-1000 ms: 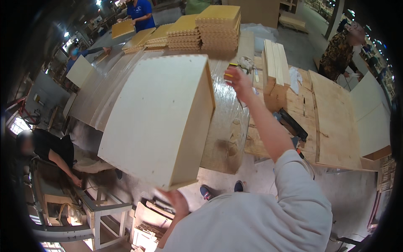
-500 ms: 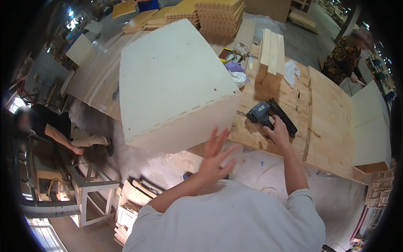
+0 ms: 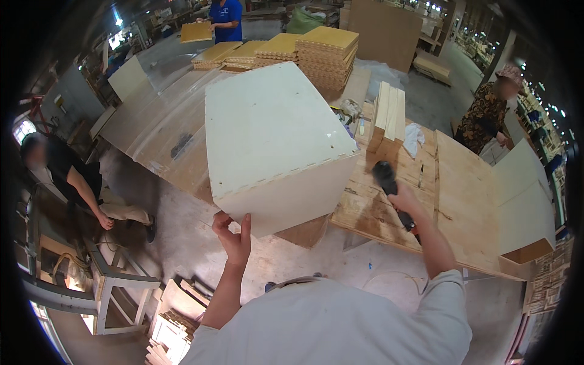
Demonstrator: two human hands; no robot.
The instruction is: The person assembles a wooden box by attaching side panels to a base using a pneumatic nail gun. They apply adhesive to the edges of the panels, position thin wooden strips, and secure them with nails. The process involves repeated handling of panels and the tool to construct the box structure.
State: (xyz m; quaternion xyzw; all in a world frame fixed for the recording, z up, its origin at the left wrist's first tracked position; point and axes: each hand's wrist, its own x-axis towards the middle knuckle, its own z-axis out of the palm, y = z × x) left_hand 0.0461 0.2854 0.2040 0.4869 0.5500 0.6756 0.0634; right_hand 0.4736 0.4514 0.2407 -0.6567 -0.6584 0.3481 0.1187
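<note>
A large white box [image 3: 277,128] made of panels stands in front of me, with finger joints along its near top edge. At its lower left corner is my left hand [image 3: 233,237], thumb against the front face and fingers curled round the edge. My right hand [image 3: 404,199] is closed round the grip of a black and grey nail gun [image 3: 384,175]. The nail gun is held over the plywood worktable [image 3: 359,204], to the right of the box, and its lower part is partly covered by my hand.
Light wooden boards [image 3: 389,112] stand on the table behind the nail gun, beside a white cloth [image 3: 413,140]. Yellow panels [image 3: 325,48] are stacked at the back. White panels [image 3: 526,188] stand at the right. People work at left [image 3: 79,176], right [image 3: 486,115] and back [image 3: 226,21].
My left hand has moved left from the front of the box to its lower left corner. My right hand has turned the nail gun, its head now upward. The view has shifted.
</note>
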